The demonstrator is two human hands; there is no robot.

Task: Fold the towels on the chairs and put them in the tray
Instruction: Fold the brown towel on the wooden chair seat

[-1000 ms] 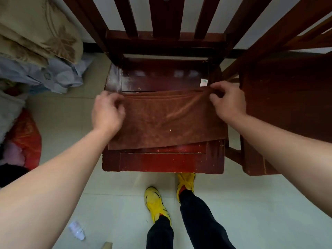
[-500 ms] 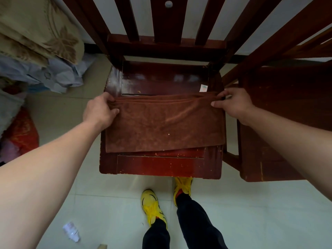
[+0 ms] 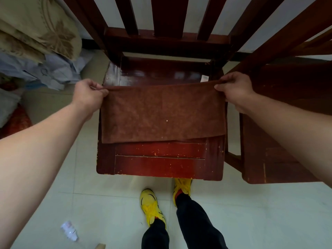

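Pale floor tiles [image 3: 251, 212] fill the lower part of the view, and on them stands a dark red wooden chair [image 3: 161, 162] with a slatted back, its seat facing the person. A second chair [image 3: 280, 144] of the same wood stands just beside it on the right. At the left edge lies a heap of bedding [image 3: 36, 36] – beige cloth with a leaf print above pale blue fabric. The brown towel [image 3: 161, 112] is spread over the first chair's seat, its upper edge pulled straight between the two hands and its lower edge lying across the seat, short of the front rail. The left hand [image 3: 88, 95] pinches the towel's upper left corner, fingers curled round the cloth; the right hand [image 3: 233, 88] grips the upper right corner the same way – thumb under, fingers folded over the hem. Yellow shoes [image 3: 150, 205] below dark trousers stand at the chair's front. A crumpled wrapper [image 3: 69, 230] lies on the tiles at lower left, and a small white tag [image 3: 204, 78] shows on the seat near the right hand.
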